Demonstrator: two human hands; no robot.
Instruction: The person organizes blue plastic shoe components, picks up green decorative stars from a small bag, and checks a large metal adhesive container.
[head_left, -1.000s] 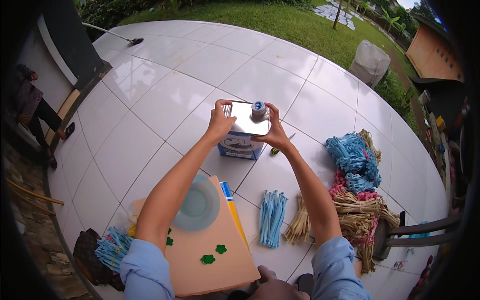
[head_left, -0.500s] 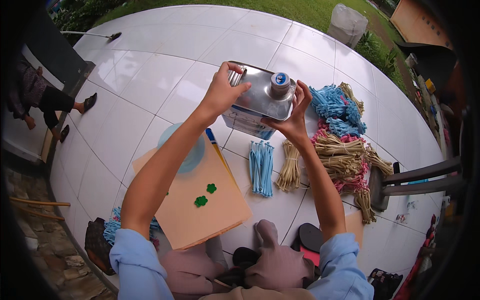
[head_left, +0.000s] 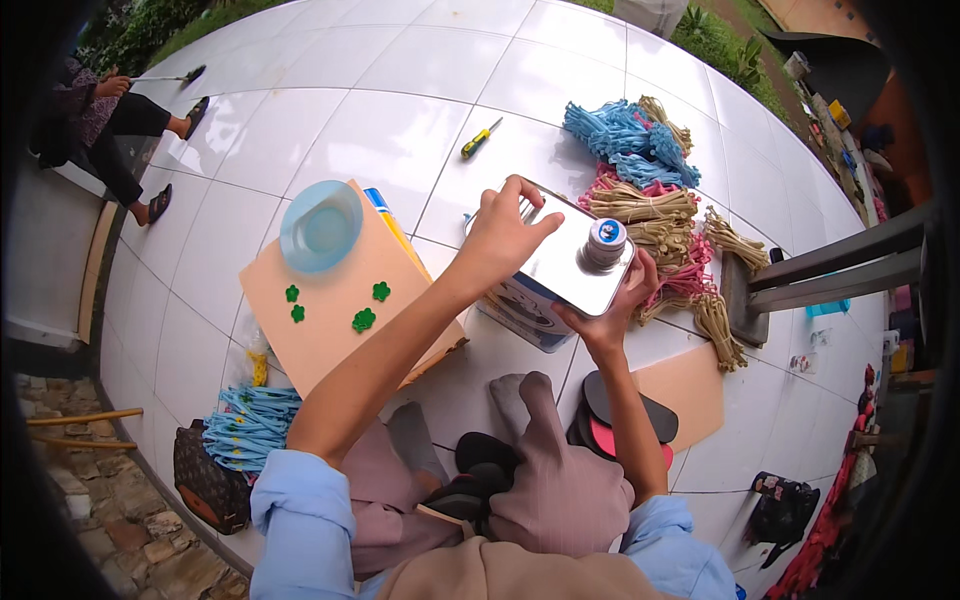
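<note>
Both hands are holding a rectangular metal can (head_left: 560, 265) above the tiled floor (head_left: 400, 120), slightly right of frame centre. The left hand (head_left: 500, 235) is lying closed over the can's shiny top at its 9 o'clock edge, fingers curling over the far rim. The right hand (head_left: 615, 310) is gripping the can from below at its 4 o'clock corner, thumb pressing up beside the blue-topped cap (head_left: 605, 240).

At 9 o'clock from the can, a cardboard sheet (head_left: 340, 330) is lying flat, carrying a blue bowl (head_left: 320, 225) and small green cutouts (head_left: 363, 320). At 11 o'clock, well apart, a screwdriver (head_left: 480, 140) is resting on the floor. At 1 to 3 o'clock, bundles of blue fibre (head_left: 625, 135) and tan fibre (head_left: 660, 215) are piling together, just beside the can. At 7 o'clock, another blue bundle (head_left: 245, 425) is sitting near the person's knee.
</note>
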